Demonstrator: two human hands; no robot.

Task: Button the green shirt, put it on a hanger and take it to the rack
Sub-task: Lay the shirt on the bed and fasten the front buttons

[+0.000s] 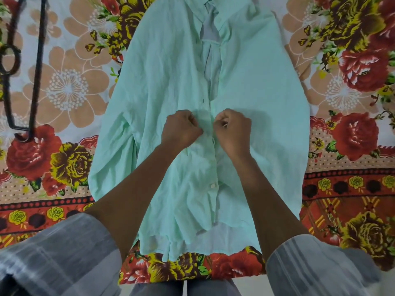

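The pale green shirt (162, 77) lies flat, front up, on a flowered bedsheet, collar at the top and hem toward me. Its placket is closed from the hem up to my hands, with a white button (213, 185) showing below them; above them the front gapes open to the collar. My left hand (181, 130) pinches the left edge of the placket at mid-shirt. My right hand (233, 130) pinches the right edge opposite it, a small white button between its fingertips. A dark hanger (35, 67) lies on the sheet at the far left, apart from the shirt.
The flowered bedsheet (352, 135) covers the whole surface, and its near edge (192, 272) runs just past the shirt's hem. My grey-white sleeves fill the lower corners. My legs stand at the bottom centre.
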